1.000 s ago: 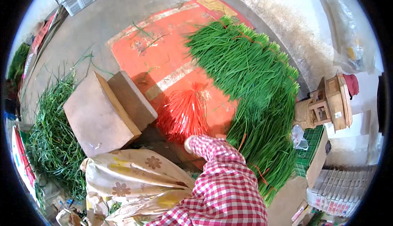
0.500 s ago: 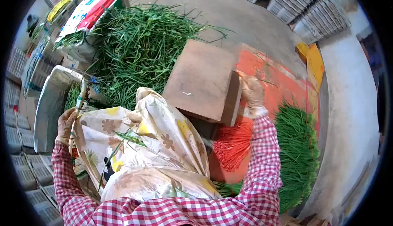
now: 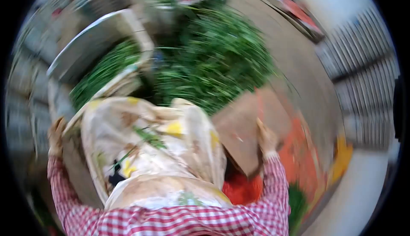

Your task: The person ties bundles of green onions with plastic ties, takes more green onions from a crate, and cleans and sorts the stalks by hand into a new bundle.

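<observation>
My right hand [image 3: 267, 138] is closed over the brown board-topped box [image 3: 235, 123], with a thin red tie [image 3: 259, 101] rising from its fingers. Below it lies a bunch of red ties [image 3: 242, 189], partly hidden by my forearm. My left hand [image 3: 55, 137] is at the left, beside the edge of a stained, flower-printed apron [image 3: 158, 163] and close to a white crate [image 3: 147, 43] of green stalks [image 3: 109, 71]; its fingers are smeared by motion. Loose green leaves [image 3: 149, 137] lie on the apron.
A large heap of long green stalks [image 3: 213, 56] lies ahead, behind the box. Stacked crates [image 3: 358, 52] stand at the right by a white wall [image 3: 363, 189]. Orange sheeting [image 3: 301, 150] covers floor right of the box, with green bundles [image 3: 297, 204] at its near end.
The view has swung left, so the heap and white crate now appear further right. My left hand has come off the crate rim. A red tie now shows upright at my right hand.
</observation>
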